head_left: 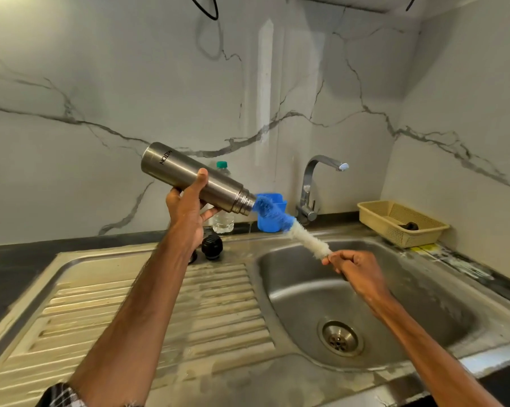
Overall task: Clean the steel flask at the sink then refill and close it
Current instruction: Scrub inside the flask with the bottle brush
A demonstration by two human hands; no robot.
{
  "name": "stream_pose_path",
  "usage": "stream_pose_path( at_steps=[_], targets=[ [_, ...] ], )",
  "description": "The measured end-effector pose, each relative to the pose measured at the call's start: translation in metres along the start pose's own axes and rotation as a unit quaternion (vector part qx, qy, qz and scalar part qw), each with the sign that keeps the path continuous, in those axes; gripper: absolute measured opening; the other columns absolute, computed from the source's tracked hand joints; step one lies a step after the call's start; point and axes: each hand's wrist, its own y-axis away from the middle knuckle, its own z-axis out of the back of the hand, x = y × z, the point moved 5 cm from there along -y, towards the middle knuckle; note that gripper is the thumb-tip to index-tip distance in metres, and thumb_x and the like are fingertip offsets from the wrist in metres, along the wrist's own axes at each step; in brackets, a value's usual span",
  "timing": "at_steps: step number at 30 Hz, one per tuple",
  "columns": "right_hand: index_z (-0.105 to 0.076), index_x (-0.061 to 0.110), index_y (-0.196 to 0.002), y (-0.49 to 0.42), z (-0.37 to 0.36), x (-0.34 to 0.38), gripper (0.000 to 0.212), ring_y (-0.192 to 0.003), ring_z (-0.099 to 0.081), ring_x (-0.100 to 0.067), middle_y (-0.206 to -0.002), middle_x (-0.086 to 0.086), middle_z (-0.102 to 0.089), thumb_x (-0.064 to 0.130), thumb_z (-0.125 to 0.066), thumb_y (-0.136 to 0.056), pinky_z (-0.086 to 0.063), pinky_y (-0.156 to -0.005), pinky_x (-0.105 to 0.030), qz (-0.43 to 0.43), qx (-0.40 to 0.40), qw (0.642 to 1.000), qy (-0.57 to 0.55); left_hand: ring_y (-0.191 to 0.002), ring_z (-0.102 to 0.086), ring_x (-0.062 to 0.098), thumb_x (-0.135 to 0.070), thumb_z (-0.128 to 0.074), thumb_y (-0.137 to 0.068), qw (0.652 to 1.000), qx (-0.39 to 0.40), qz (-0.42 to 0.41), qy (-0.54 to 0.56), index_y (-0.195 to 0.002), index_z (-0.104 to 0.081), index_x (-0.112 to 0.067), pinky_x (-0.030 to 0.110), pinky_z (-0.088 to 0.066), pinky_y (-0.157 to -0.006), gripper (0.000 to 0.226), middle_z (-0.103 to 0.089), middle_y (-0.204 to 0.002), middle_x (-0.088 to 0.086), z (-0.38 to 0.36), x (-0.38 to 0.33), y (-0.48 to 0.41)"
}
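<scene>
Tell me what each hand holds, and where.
Left hand grips the steel flask round its middle; right hand grips the bottle brush just below the bristles.

Left hand (189,210) grips tilted flask (197,179); right hand (358,270) holds brush (292,227) at mouth.

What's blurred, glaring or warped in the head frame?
Head view: wide-angle distortion bows the edges of the stainless steel sink; a vertical glare streak sits on the glossy marble wall; the chrome tap is blown out at its spout tip; the blue-and-white bottle brush looks soft at its blue tip; the cylindrical steel flask is sharp, lettering legible.
</scene>
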Motion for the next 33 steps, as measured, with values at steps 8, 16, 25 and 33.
stream_pose_path(
  at_steps=[8,16,25,33],
  targets=[
    [-0.077,0.036,-0.082,0.01,-0.011,0.009,0.021,-0.079,-0.069,-0.026,-0.077,0.014,-0.074,0.018,-0.071,-0.091,-0.057,-0.074,-0.044,0.061,0.017,0.998,0.025,-0.119,-0.064,0.031,-0.022,-0.08,-0.086,0.999,-0.046,0.003,0.014,-0.138,-0.047,-0.012,0.053,-0.058,-0.088,0.062,-0.065,-0.129,0.012,0.015,-0.001,-0.008],
    [-0.078,0.032,-0.1,0.017,-0.005,0.019,0.014,-0.063,-0.063,0.001,-0.085,0.019,-0.074,0.026,-0.074,-0.089,-0.043,-0.053,-0.018,0.139,-0.05,0.98,0.134,-0.115,-0.065,0.033,-0.021,-0.077,-0.088,0.997,-0.061,0.034,0.023,-0.126,-0.046,-0.015,0.062,-0.053,-0.096,0.05,-0.065,-0.124,0.014,0.024,0.008,-0.016],
    [-0.079,0.035,-0.088,0.023,-0.017,0.02,0.011,-0.052,-0.055,-0.004,-0.068,0.028,-0.066,0.026,-0.072,-0.091,-0.04,-0.048,-0.019,0.161,-0.006,0.98,0.113,-0.107,-0.065,0.027,-0.023,-0.074,-0.091,0.997,-0.031,0.067,0.001,-0.138,-0.044,-0.009,0.056,-0.055,-0.089,0.058,-0.063,-0.124,0.014,0.019,0.02,-0.009],
    [-0.076,0.019,-0.084,0.028,-0.048,0.025,0.024,-0.047,-0.044,-0.002,-0.055,0.015,-0.059,0.018,-0.058,-0.1,-0.036,-0.053,-0.021,0.074,0.143,0.987,0.006,-0.104,-0.068,0.027,-0.026,-0.074,-0.091,0.996,-0.005,0.047,-0.072,-0.142,-0.044,-0.007,0.05,-0.06,-0.081,0.062,-0.066,-0.123,0.014,0.005,0.035,0.003]
  ],
)
